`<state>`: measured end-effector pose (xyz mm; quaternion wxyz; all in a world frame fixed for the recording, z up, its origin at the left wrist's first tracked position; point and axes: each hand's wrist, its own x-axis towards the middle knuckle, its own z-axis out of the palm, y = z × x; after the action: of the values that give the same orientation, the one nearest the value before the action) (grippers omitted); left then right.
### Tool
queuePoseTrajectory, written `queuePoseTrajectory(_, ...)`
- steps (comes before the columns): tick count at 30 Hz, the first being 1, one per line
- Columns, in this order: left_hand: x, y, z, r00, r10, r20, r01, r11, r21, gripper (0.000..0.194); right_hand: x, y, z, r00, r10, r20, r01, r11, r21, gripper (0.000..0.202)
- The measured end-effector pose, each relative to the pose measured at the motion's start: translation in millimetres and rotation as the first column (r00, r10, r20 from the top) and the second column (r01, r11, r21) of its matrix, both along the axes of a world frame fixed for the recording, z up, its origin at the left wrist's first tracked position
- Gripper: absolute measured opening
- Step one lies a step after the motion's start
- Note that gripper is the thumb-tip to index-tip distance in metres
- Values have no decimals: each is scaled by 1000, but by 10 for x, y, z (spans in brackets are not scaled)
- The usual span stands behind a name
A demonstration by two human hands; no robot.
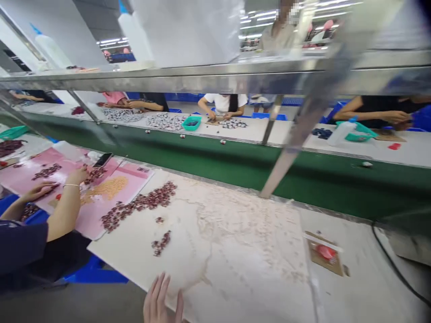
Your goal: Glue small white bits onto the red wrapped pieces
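Observation:
My left hand is at the bottom, over the near edge of the white work table. Its fingers are stretched out with the thumb apart, and nothing shows in it. Beyond its fingertips lies a small cluster of dark red and whitish pieces, too small to name. A longer band of the same pieces runs across the table's left part. My right hand is out of view.
At left a co-worker's arms reach over a pink sheet with a tan pile. A brown pad with a red item lies at right. A slanted metal post supports a shelf. Other people work opposite.

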<state>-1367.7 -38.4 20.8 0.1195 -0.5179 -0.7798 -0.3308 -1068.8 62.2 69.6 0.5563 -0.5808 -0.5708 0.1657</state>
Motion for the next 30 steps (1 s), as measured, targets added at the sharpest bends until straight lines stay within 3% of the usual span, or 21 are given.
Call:
queuePoseTrajectory(2, -577, 185, -122, 989, -64, -130, 49, 992, -113, 54, -752, 266, -96, 965, 252, 70, -255, 966, 38, 25)
queuePoseTrajectory(5, -1259, 565, -287, 951, -196, -241, 124, 951, -283, 60, -2021, 840, -271, 840, 516, 169, -526, 851, 14, 23)
queuePoseTrajectory(9, -1844, 903, -414, 917, -249, -311, 138, 931, -338, 58, -3465, 1544, -459, 711, 650, 268, -653, 752, -93, 30)
queuePoseTrajectory(12, -2171, 1094, -416, 938, -190, -289, 86, 937, -339, 57, -4144, 1843, -583, 641, 695, 325, -687, 708, -161, 38)
queuePoseTrajectory(16, -2573, 1402, -355, 971, -97, -220, 19, 944, -331, 68, -4642, 2030, -732, 572, 727, 380, -696, 675, -245, 42)
queuePoseTrajectory(18, -2735, 1473, -325, 982, -45, -181, -15, 948, -317, 74, -4746, 2031, -777, 551, 732, 400, -691, 669, -273, 39)
queuePoseTrajectory(21, -2903, 1403, -287, 991, 70, -114, -100, 952, -289, 84, -4736, 1880, -796, 544, 730, 414, -679, 673, -295, 39)
queuePoseTrajectory(25, -3027, 1275, -284, 964, 265, -29, -263, 928, -263, 80, -4668, 1549, -787, 628, 660, 413, -593, 749, -296, 52)
queuePoseTrajectory(30, -3033, 1474, -340, 960, 279, 31, -257, 919, -298, 66, -4892, 1468, -805, 702, 599, 384, -526, 801, -288, 50)
